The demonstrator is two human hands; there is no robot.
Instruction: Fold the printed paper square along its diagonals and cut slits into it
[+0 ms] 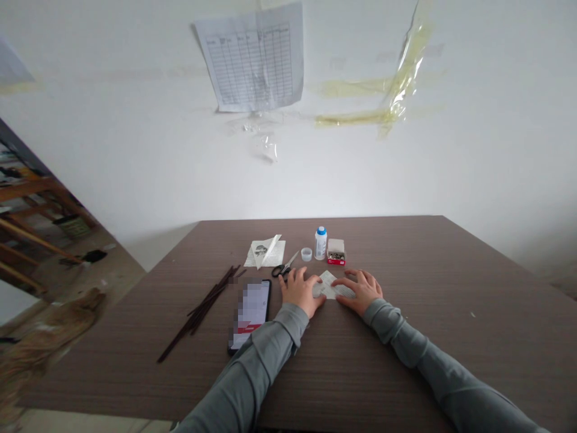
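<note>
A small folded piece of printed paper (329,288) lies on the table between my hands, a pointed corner facing away from me. My left hand (300,291) holds its left side, thumb at the near edge and index finger at the far side. On the right, my right hand (361,292) holds the other side with thumb and index finger, its other fingers curved. Both hands partly cover the paper. Just beyond my left hand are black-handled scissors (283,269). A small clear cup (306,254) and a white bottle with a blue cap (320,245) stand behind the paper.
An open red box of small metal pieces (336,258) is right of the bottle. Printed paper pieces (265,251) lie at the back left. Thin dark sticks (202,310) and a phone (250,310) are on the left. A wall (360,180) borders the table's (451,325) far edge.
</note>
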